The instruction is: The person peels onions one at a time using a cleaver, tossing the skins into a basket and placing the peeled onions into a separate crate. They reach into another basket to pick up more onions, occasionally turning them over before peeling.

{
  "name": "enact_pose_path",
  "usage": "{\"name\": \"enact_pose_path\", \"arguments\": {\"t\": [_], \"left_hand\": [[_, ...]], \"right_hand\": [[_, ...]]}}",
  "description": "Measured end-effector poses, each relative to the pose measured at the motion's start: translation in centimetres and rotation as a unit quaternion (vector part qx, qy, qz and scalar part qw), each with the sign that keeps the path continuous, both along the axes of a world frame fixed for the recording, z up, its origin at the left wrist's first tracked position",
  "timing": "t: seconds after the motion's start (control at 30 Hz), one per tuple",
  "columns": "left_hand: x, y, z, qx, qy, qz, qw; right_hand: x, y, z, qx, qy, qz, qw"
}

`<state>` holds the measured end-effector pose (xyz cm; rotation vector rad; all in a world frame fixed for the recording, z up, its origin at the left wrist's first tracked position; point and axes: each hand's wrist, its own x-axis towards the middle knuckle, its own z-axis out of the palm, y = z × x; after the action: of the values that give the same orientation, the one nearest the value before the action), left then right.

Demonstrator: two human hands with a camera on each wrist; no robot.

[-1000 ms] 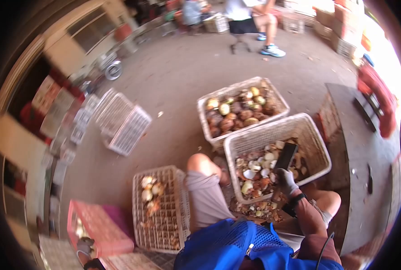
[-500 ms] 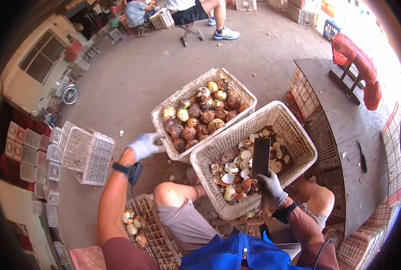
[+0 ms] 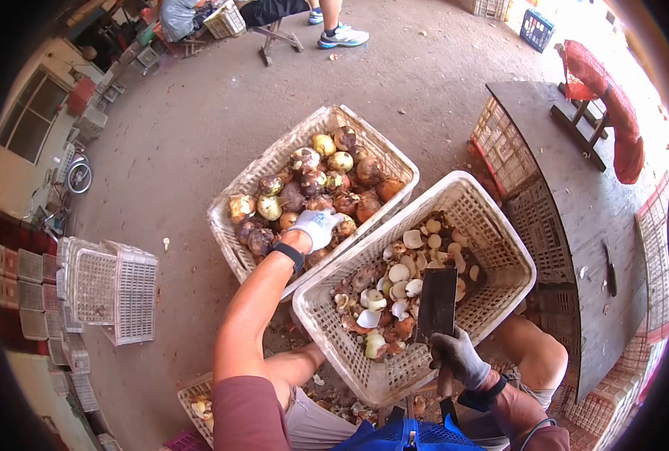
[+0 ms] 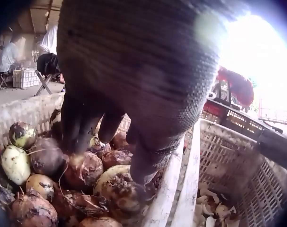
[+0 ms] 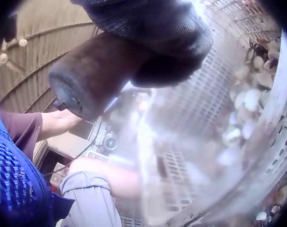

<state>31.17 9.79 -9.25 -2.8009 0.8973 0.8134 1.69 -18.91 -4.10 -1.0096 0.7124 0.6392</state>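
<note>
My gloved left hand [image 3: 316,227] reaches into a white plastic crate [image 3: 383,143] full of unpeeled onions [image 3: 293,195]. In the left wrist view its fingers point down, spread over the onions, with the fingertips right at a brown-skinned onion [image 4: 83,170] and the thumb apart. My gloved right hand [image 3: 461,357] grips a cleaver [image 3: 437,301] by its wooden handle [image 5: 93,73]. The broad dark blade points away from me above the nearer crate [image 3: 488,218], which contains onion skins and cut pieces [image 3: 398,289].
On the right stands a dark table [image 3: 567,165] bearing a knife [image 3: 610,268] and a red mesh sack [image 3: 605,105] on a stand. Stacked crates [image 3: 135,293] are at left. A crate with some onions [image 3: 199,410] sits by my left leg. People sit farther back.
My left hand has come from beside the pink crate at lower left, up past the onion crate's left corner, and down onto the onions. The right hand keeps its grip on the cleaver.
</note>
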Motion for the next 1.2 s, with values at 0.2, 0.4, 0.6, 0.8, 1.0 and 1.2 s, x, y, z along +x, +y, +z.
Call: {"name": "enact_pose_path", "arguments": {"t": [0.2,0.4,0.6,0.8,1.0,1.2], "left_hand": [[3.0,-2.2,-4.5,-0.006,0.036,-0.053,0.998],[2.1,-4.4,-4.9,0.105,-0.037,-0.162,0.980],[1.9,-1.8,-3.3,0.034,-0.074,-0.198,0.977],[-0.1,0.3,-1.8,0.057,-0.069,-0.161,0.983],[0.4,-2.1,-4.3,0.074,-0.080,-0.190,0.976],[2.0,-2.3,-4.2,0.074,-0.014,-0.170,0.983]], "right_hand": [[0.4,0.3,-0.2,0.017,0.046,-0.015,0.999],[0.3,-0.2,-0.4,0.026,0.042,-0.013,0.999],[0.3,-0.3,0.5,0.003,0.024,-0.040,0.999],[-0.7,-1.0,-0.4,0.052,0.042,-0.049,0.997],[-0.7,-1.1,0.0,0.062,0.052,-0.057,0.995],[-0.5,-1.3,0.0,0.059,0.063,-0.032,0.996]]}}
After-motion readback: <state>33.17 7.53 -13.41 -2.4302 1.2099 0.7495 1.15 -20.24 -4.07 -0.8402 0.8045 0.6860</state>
